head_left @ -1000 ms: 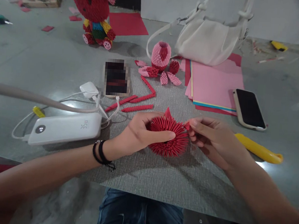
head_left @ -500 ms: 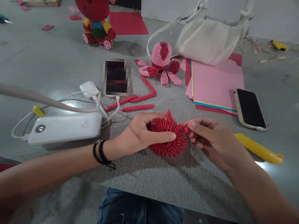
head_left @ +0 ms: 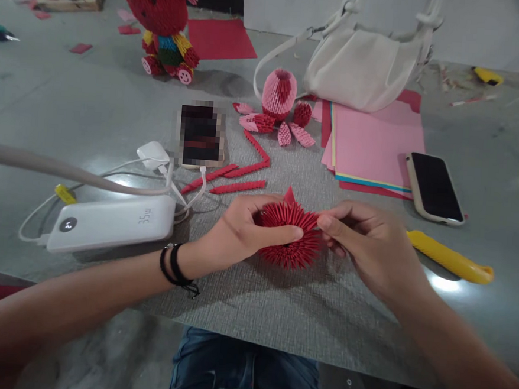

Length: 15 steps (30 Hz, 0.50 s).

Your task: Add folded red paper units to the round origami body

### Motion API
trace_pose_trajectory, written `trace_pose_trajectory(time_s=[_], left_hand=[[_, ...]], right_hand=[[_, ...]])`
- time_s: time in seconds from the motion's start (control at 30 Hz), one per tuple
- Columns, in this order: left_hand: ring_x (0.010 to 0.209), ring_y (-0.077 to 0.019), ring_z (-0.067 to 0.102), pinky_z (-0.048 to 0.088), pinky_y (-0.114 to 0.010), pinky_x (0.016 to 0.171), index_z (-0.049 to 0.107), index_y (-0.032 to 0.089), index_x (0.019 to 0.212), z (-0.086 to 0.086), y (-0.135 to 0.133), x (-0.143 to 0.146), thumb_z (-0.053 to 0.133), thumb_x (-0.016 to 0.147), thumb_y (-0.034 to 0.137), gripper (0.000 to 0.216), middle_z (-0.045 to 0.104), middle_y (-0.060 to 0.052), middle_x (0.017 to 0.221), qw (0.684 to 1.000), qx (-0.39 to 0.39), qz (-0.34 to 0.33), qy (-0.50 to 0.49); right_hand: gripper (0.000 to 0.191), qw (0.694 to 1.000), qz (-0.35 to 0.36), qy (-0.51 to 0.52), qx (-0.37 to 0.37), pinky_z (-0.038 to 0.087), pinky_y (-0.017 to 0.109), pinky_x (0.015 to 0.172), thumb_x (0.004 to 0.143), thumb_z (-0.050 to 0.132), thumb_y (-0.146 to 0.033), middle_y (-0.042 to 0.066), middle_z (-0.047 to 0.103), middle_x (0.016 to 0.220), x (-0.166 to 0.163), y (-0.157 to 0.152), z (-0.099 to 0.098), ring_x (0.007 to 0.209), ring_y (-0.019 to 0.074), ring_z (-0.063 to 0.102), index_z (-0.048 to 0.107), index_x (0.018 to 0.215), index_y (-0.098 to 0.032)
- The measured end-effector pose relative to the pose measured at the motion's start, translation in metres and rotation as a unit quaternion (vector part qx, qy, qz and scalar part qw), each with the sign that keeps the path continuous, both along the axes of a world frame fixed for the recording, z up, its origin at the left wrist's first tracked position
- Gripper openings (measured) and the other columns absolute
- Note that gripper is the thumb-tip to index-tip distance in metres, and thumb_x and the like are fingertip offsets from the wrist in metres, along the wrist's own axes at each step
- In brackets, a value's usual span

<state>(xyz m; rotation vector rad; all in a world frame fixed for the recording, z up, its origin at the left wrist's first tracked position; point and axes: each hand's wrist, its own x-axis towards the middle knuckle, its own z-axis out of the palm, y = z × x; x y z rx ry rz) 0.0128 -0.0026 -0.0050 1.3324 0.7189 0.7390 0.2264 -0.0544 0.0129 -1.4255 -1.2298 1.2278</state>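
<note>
A round, spiky red piece of folded-paper origami (head_left: 291, 253) is in front of me, low over the grey table. My left hand (head_left: 252, 226) grips it from the left, thumb laid across its top and fingers around the far side. At its right edge, my right hand (head_left: 358, 234) pinches between thumb and forefinger a small red folded-paper piece, mostly hidden by the fingertips and touching the spikes. A red pointed paper piece (head_left: 290, 194) stands up at the far rim. Beyond lie chains of red folded pieces (head_left: 237, 186).
A white power bank (head_left: 113, 224) with cables lies left, near a blurred-out phone (head_left: 201, 136). Pink origami parts (head_left: 279, 95), coloured paper (head_left: 378, 143), a white bag (head_left: 361, 65) and a red paper figure (head_left: 154, 9) stand behind. Right are another phone (head_left: 436, 188) and a yellow-handled tool (head_left: 450, 258).
My right hand has moved slightly left, bringing its small red piece against the spiky origami's edge. The left hand keeps its hold. The view has shifted a little.
</note>
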Motion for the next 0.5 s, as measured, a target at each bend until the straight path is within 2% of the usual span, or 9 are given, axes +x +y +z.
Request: trace_pose_trajectory(time_s=[0.13,0.27,0.5], left_hand=[[0.081,-0.0161,0.065,0.053,-0.025,0.072,0.077,0.016,0.090,0.0008,0.0004,0.0001,0.086,0.079,0.030,0.020,0.072,-0.003,0.089,1.000,0.016,-0.003,0.004],[0.084,-0.0171,0.066,0.053,-0.025,0.074,0.077,0.016,0.088,0.0008,0.0005,0.0000,0.086,0.079,0.029,0.018,0.074,-0.004,0.094,0.998,0.047,0.008,0.033],[0.078,-0.0156,0.064,0.050,-0.024,0.069,0.078,0.015,0.088,0.0027,0.0001,-0.0005,0.086,0.078,0.027,0.018,0.072,-0.003,0.088,0.997,0.047,0.015,0.059]], right_hand=[[0.019,0.999,0.019,-0.030,0.010,0.044,0.025,0.048,0.077,0.089,-0.038,-0.001,0.069,0.072,0.0012,0.0018,0.0100,0.055,0.0113,0.054,0.081,0.087,-0.025],[0.015,0.996,0.011,-0.091,0.013,0.041,0.026,0.046,0.080,0.086,-0.039,-0.002,0.065,0.063,-0.0015,0.0010,0.0112,0.051,0.0112,0.050,0.081,0.084,-0.025],[0.013,0.995,0.025,-0.094,0.012,0.034,0.026,0.044,0.083,0.082,-0.036,-0.003,0.061,0.059,-0.0056,-0.0001,0.0051,0.049,0.0100,0.045,0.077,0.080,-0.024]])
